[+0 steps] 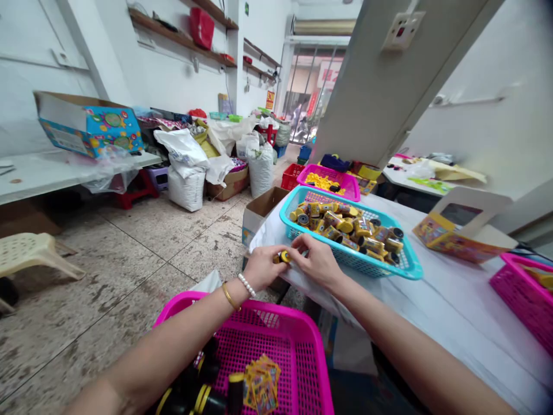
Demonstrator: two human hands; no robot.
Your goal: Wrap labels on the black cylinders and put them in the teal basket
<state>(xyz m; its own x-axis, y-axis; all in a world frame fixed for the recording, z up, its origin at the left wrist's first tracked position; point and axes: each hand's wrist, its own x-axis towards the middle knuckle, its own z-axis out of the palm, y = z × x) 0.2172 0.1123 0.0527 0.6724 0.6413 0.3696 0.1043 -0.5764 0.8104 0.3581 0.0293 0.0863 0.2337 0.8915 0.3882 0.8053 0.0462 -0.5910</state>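
Observation:
My left hand (262, 268) is closed around a small yellow-and-black cylinder (283, 257), held above the table's near edge. Against the cylinder's right end, the bent fingers of my right hand (317, 262) are pinched together; its far side is hidden by the fingers. Just beyond my hands, a turquoise basket (412, 266) holds many similar cylinders (332, 220) with shiny printed wraps. Below my forearms sits a magenta basket (309, 346). Inside it are black cylinders with yellow rims (209, 399) and a loose pile of printed yellow stickers (262, 385).
Behind the turquoise basket, a pink basket (355, 187) contains small yellow parts. A printed carton (458, 227) and another magenta basket (514, 294) stand on the white table (449, 311) at right. White sacks (185, 184) and a cream stool (32, 251) are on the left floor.

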